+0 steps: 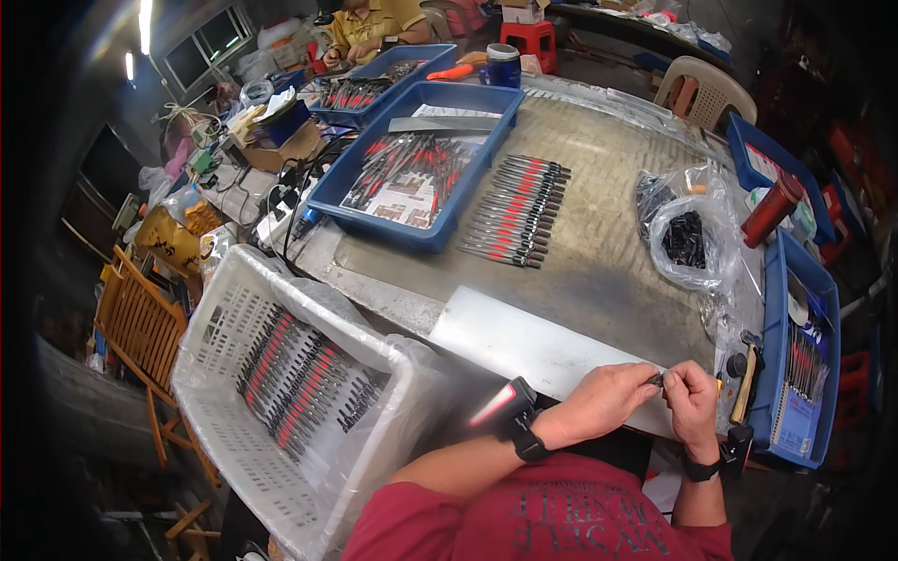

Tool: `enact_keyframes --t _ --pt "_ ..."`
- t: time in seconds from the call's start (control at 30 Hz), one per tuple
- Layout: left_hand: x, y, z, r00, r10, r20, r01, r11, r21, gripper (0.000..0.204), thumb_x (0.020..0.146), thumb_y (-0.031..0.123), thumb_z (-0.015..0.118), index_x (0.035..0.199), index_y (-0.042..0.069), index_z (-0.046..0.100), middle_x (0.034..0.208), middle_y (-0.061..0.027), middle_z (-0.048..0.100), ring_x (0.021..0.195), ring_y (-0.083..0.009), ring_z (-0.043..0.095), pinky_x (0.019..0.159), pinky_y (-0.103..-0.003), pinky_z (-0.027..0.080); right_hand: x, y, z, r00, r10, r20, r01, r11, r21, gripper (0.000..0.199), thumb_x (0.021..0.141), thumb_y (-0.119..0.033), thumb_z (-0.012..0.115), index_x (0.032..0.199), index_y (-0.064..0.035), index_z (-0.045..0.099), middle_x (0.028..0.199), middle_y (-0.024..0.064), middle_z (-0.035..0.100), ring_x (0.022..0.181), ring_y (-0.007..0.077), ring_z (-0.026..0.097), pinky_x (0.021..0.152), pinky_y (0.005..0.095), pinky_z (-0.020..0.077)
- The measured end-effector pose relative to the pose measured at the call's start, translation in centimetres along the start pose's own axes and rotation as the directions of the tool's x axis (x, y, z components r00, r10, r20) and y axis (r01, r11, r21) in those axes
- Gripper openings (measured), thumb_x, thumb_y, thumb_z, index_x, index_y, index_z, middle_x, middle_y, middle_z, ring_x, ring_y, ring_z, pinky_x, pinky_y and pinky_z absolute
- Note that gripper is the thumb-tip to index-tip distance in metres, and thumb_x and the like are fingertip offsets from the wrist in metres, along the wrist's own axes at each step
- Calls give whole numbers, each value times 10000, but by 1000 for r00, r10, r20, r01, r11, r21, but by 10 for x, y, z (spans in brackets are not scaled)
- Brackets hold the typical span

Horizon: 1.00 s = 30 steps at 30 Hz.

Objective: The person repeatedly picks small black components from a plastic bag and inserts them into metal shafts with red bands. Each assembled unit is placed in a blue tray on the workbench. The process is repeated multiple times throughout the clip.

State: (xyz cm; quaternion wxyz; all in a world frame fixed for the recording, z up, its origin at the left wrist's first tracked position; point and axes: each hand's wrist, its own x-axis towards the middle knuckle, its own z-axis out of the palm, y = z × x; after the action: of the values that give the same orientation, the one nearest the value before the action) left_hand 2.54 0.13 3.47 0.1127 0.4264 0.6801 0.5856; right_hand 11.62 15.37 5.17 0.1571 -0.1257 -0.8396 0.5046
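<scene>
Above the right end of a white board (524, 338), my left hand (606, 400) and my right hand (692, 400) meet. Their fingertips are pinched together around a small dark piece (656, 380), too small and covered to name. Farther off on the table lies a neat row of slim pen-like metal tools (522, 204) with red middles. To the right of the row, an open clear plastic bag (716, 266) holds small black parts (685, 239). Beside my right hand rests a hammer (746, 385).
A white lined crate (208, 351) at left holds rows of similar tools. A blue tray (500, 136) stands behind with loose ones; another blue tray (762, 411) sits at right. A red cylinder (773, 211) leans near it. Across the table another person (374, 28) sits.
</scene>
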Motion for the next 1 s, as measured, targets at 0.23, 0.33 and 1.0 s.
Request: enact_keyframes --t 0.23,0.33,1.0 --pt "-1 2 0 966 244 -81 -177 861 477 185 810 130 660 942 28 579 699 -109 542 630 -286 594 546 -366 479 -3 8 15 988 136 -70 -108 946 307 164 902 -77 571 755 -7 553 661 -30 519 619 41 437 539 218 356" --pt "0 3 -6 957 291 -22 -226 786 575 179 805 125 664 928 31 573 688 -93 529 598 -259 582 525 -353 471 -1 4 20 984 170 -49 -138 912 385 175 911 -88 573 754 -15 549 674 -45 508 622 35 425 539 213 347" --pt "5 -46 -33 993 114 7 -87 713 695 140 856 151 652 888 56 554 707 -112 548 594 -309 564 509 -400 448 106 9 -77 939 -133 -317 48 964 -262 225 883 -167 603 972 35 645 729 55 618 671 92 537 613 260 437"
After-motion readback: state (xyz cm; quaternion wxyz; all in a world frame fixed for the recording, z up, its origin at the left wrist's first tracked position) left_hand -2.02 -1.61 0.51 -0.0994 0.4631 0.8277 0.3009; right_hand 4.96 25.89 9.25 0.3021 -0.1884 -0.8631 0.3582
